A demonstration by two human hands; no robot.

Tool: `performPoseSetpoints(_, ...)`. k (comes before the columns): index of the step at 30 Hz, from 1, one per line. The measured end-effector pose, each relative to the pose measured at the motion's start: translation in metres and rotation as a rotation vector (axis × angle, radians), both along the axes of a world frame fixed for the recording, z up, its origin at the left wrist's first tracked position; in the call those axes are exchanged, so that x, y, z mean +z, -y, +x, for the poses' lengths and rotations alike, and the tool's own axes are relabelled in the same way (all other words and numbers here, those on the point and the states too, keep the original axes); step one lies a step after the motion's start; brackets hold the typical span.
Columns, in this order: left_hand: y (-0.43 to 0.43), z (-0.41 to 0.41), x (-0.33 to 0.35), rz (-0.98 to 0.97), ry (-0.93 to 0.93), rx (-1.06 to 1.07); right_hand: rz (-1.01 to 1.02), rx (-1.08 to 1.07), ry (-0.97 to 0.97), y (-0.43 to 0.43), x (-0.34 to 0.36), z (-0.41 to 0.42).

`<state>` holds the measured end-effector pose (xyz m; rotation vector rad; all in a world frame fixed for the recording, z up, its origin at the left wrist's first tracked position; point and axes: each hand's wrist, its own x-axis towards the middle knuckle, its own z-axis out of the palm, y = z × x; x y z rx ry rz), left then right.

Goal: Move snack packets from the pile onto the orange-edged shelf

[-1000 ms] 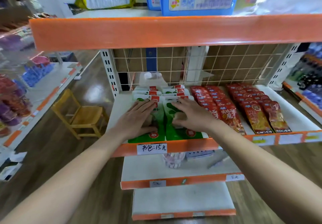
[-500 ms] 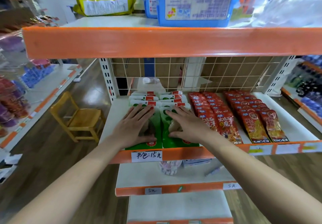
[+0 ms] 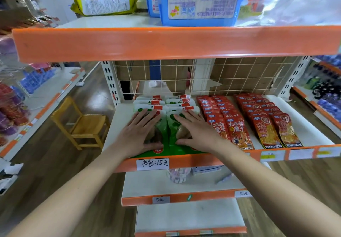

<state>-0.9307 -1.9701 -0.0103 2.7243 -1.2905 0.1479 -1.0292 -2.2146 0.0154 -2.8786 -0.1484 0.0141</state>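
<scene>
Plainly, the left fingers (image 3: 145,116) and right fingers (image 3: 186,117) lie straight and spread wide, gripping nothing, flat on the front two green packets (image 3: 164,142). These packets sit just above the handwritten price label (image 3: 152,163). The left hand (image 3: 139,133) presses the packet directly over the label, and the right hand (image 3: 197,131) presses its neighbour, up and to the right of the label. Both hands stay on the same two packets as a second ago, though the right fingers, slightly bent then, now lie flatter and reach further back. The packets rest on the orange-edged shelf (image 3: 184,160), whose rim carries the label, with more green packets overlapping in two rows behind them. Right of the label, on the same shelf, lie rows of red packets (image 3: 234,126). Well left of the label a wooden chair (image 3: 83,124) stands on the floor.
</scene>
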Motion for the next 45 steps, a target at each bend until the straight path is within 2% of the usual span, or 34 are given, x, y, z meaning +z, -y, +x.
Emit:
performPoseSetpoints(8,0.033,-0.034,0.019,-0.08,0.056,0.007,0.007,-0.092,0.076,0.029,0.019,-0.026)
performPoseSetpoints(18,0.139,-0.097,0.018,-0.092,0.011,-0.018,-0.05,-0.154,0.055,0.138,0.017,-0.065)
performPoseSetpoints(24,0.206,-0.126,0.019,-0.064,-0.058,-0.01,-0.089,-0.07,0.039,0.178,0.0,-0.087)
performPoseSetpoints(34,0.211,-0.132,0.019,0.016,-0.085,0.05,-0.072,-0.039,0.049,0.18,-0.006,-0.089)
performPoseSetpoints(40,0.201,-0.14,0.023,-0.024,-0.092,0.113,-0.02,-0.059,0.098,0.181,0.007,-0.099)
performPoseSetpoints(45,0.186,-0.149,0.028,-0.12,-0.02,0.176,-0.013,-0.103,0.149,0.187,0.014,-0.111)
